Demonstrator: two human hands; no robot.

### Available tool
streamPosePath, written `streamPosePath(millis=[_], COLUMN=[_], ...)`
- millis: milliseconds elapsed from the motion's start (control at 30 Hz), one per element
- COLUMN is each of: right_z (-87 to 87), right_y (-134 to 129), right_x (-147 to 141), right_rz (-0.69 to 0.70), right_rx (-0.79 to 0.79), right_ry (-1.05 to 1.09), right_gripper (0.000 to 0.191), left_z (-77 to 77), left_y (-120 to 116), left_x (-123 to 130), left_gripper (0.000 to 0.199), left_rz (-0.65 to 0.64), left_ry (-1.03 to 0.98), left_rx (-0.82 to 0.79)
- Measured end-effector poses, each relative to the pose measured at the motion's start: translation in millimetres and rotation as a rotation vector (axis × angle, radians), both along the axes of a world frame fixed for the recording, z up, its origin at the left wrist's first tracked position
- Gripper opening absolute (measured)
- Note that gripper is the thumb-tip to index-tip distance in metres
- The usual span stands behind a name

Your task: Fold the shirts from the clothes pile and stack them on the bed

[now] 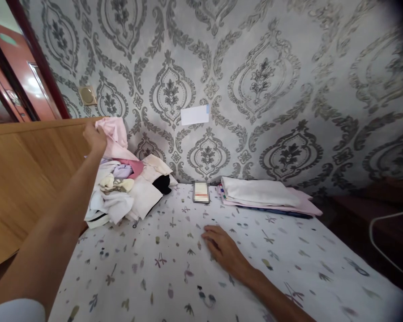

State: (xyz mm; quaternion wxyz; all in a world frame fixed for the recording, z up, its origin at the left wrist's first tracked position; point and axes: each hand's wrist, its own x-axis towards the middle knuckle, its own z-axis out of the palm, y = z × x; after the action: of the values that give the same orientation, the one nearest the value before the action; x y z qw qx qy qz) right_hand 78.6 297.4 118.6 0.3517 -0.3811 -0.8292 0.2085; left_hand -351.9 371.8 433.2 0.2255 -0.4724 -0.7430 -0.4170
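A grey damask-patterned wall [263,74] fills the background, above a white sheet [168,250] printed with small plant motifs. Along the left side stands a wooden panel [30,179], and between it and the sheet's middle lies a loose pile of clothes [144,197], mostly white and cream with lilac, rose and black among them. Across from it, against the wall, rests a flat folded stack of cloths [262,192], white on top with pink and dark blue beneath. A pink garment [116,132] is raised at the back of the pile, its lower part trailing over the other clothes. The right hand [225,250] lies palm down on the sheet, fingers loosely bent, holding nothing. The left hand [96,135] has its fingers closed on the pink garment, near the panel's top edge. A white card [195,115] is on the wall; below it sits a small rectangular item [200,192] (too blurred to identify).
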Motion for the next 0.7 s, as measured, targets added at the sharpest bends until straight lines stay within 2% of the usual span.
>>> streamPosePath(millis=[100, 200, 267, 400, 500, 600, 667, 700], right_z=[0.6, 4.2, 6.9, 8.5, 5.5, 1.7, 0.8, 1.1], right_y=[-0.5, -2.3, -3.3, -3.9, -3.7, -3.8, -4.1, -4.2], right_x=[0.4, 0.0, -0.6, -1.4, -0.7, 0.6, 1.0, 1.0], right_rz=[0.004, 0.022, 0.033, 0.024, 0.019, 0.02, 0.021, 0.023], right_rx=[0.026, 0.077, 0.101, 0.115, 0.141, 0.162, 0.16, 0.154], right_ry=[-0.02, -0.025, -0.029, -0.041, -0.025, 0.005, 0.025, 0.028], right_gripper=[0.03, 0.031, 0.03, 0.028, 0.027, 0.025, 0.024, 0.024], left_z=[-26.6, -53.7, -64.3, -85.0, -117.2, -149.4, -154.9, -150.1], left_y=[-8.5, -5.9, 2.1, 30.8, 56.2, 75.8, 85.6, 90.1], left_x=[-1.8, -0.9, 6.7, 48.6, 88.7, 112.7, 115.1, 112.7], left_gripper=[0.034, 0.012, 0.011, 0.029, 0.037, 0.031, 0.025, 0.023], left_rz=[-0.006, -0.08, -0.074, -0.124, -0.25, -0.331, -0.351, -0.359], left_ry=[0.13, 0.218, 0.281, 0.412, 0.427, 0.337, 0.223, 0.155], left_rx=[-0.228, -0.54, -0.628, -0.629, -0.648, -0.633, -0.575, -0.528])
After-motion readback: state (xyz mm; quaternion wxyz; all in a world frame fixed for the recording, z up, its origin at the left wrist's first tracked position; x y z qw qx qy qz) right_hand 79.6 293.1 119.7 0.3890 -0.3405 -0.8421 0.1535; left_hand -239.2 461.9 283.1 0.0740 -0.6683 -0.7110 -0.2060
